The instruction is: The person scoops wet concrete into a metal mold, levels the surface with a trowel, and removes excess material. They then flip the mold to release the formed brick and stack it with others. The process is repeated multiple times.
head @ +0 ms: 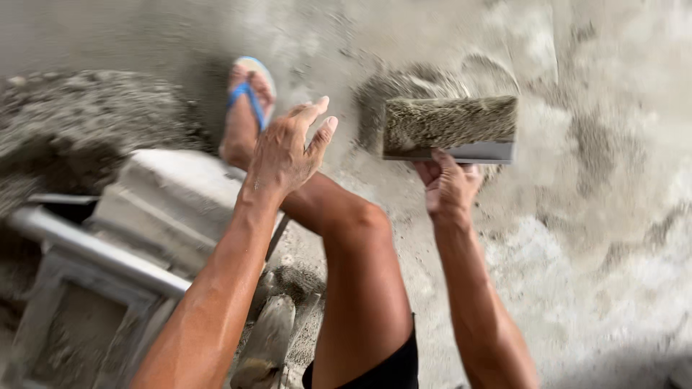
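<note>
Head view is motion-blurred, so I'm keeping to what I can read. Biggest thing: the grey concrete floor [598, 238], rough, with darker damp-looking patches and a swirl mark behind the tool. Far left on it, a mound of grey gritty mix [79, 122]. Below that mound, a pale rectangular block [166, 198] sits on a grey frame-like mould [79, 288] with a metal bar [86, 248] running diagonally across it; exact contact between block and frame I can't tell.

Centre: the person's bare leg [346, 238] stretches up the frame, foot in a blue-strapped sandal [249, 90] planted on the floor just beside the mound. Dark shorts [389, 367] show at the bottom edge.

Right hand [448, 189]: grip closed from below around the handle of a flat rectangular float [450, 128], held up off the floor, right of the knee; its face is coated in grey-brown mix, with a clean grey edge along the bottom.

Left hand [285, 151]: grip wide, fingers spread, holding nothing, raised above the block and in front of the shin, apart from the float.

Bottom centre, a blurred mortar-caked tool [268, 338] lies by the mould; I can't tell what kind.
</note>
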